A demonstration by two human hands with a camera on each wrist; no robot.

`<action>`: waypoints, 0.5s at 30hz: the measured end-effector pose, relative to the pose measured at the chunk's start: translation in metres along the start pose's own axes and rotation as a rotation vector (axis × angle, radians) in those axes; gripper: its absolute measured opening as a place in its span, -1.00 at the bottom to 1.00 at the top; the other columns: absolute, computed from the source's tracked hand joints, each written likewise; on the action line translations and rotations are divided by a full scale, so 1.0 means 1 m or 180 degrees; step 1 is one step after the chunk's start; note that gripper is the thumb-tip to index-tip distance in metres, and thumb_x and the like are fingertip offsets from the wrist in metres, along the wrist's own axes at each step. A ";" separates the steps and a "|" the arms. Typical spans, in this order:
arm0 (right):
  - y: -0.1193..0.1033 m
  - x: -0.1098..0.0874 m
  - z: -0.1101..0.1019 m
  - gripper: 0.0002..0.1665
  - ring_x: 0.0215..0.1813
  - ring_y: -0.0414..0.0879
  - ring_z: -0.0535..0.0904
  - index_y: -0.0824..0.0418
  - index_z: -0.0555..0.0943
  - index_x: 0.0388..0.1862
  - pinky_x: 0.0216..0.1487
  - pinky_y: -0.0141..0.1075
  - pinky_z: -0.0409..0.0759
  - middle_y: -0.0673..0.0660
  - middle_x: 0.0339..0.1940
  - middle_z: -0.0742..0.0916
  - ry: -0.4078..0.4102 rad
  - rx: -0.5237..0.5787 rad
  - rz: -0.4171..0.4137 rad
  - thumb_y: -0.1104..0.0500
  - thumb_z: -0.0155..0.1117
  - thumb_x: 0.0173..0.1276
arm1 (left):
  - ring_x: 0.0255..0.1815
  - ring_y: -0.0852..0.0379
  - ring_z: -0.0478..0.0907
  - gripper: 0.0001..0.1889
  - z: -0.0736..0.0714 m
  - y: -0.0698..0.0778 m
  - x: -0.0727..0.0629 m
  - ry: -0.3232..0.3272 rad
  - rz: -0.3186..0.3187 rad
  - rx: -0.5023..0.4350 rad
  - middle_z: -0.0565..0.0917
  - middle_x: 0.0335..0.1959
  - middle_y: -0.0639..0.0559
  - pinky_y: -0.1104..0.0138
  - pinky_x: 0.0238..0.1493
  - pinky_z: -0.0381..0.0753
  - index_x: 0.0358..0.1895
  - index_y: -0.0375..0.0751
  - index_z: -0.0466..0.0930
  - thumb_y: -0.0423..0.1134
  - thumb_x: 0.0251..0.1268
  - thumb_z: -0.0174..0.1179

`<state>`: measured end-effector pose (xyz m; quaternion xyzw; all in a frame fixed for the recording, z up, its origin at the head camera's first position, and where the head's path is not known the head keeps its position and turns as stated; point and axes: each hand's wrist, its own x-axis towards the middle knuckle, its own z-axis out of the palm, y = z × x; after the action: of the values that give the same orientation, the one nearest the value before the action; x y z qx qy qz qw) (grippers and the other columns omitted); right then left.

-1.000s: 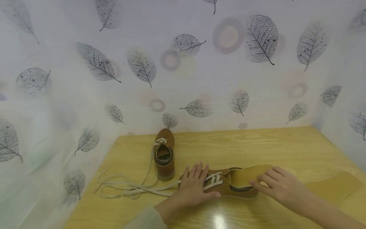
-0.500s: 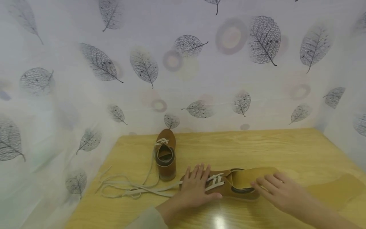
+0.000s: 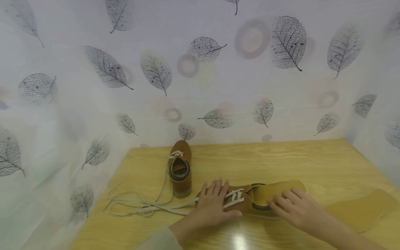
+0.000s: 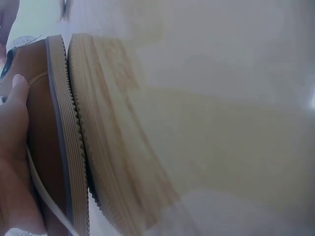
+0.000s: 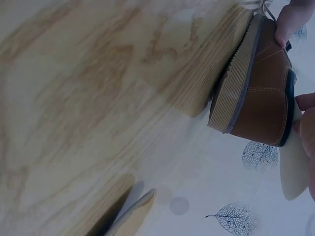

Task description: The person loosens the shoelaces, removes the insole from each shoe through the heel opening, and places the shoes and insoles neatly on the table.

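Observation:
A brown lace-up shoe [image 3: 251,205] lies sideways on the table, toe to the left. My left hand [image 3: 212,208] rests on its toe and laces with the fingers spread. A tan insole [image 3: 265,194] reaches into the shoe's opening, its outer end sticking out past the heel. At the heel, my right hand [image 3: 297,210] pinches this insole along its near edge. The right wrist view has the insole's outer end [image 5: 293,182] beyond the shoe's heel [image 5: 261,115]. How far the insole goes in is hidden.
Behind stands a second brown shoe [image 3: 181,170], toe away from me. Its long pale laces [image 3: 140,205] trail at the left. Another tan insole [image 3: 365,210] lies at the right, partly behind my right forearm. A leaf-print sheet [image 3: 218,86] closes off the back and sides.
My right hand has moved a little left toward the shoe's opening, and more of the insole's outer end shows beyond the fingers. My left hand stays on the shoe.

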<state>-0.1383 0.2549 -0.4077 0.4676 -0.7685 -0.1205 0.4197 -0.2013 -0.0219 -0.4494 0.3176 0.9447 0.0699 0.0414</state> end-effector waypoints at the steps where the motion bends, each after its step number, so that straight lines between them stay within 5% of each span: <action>1: 0.000 0.000 -0.001 -0.43 -0.37 -0.08 0.52 0.20 0.65 -0.21 -0.36 -0.29 0.55 0.05 -0.34 0.69 -0.0020 -0.0009 0.0003 0.35 -0.42 0.54 | 0.54 -0.10 -0.17 0.09 0.000 0.000 0.000 0.0002 -0.0001 0.0004 -0.13 0.54 -0.14 -0.15 0.46 -0.24 0.52 -0.05 -0.28 0.62 0.06 -0.36; 15: 0.010 -0.005 -0.008 -0.42 -0.43 -0.07 0.47 0.23 0.66 -0.25 -0.41 -0.28 0.50 0.08 -0.39 0.68 0.0231 0.0196 0.0060 0.41 -0.41 0.51 | 0.54 -0.10 -0.18 0.09 0.000 -0.001 0.001 -0.0022 0.0007 -0.0009 -0.13 0.54 -0.14 -0.15 0.46 -0.23 0.52 -0.06 -0.28 0.63 0.05 -0.40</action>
<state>-0.1375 0.2660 -0.4002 0.4771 -0.7605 -0.0757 0.4339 -0.2022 -0.0219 -0.4492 0.3188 0.9442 0.0701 0.0450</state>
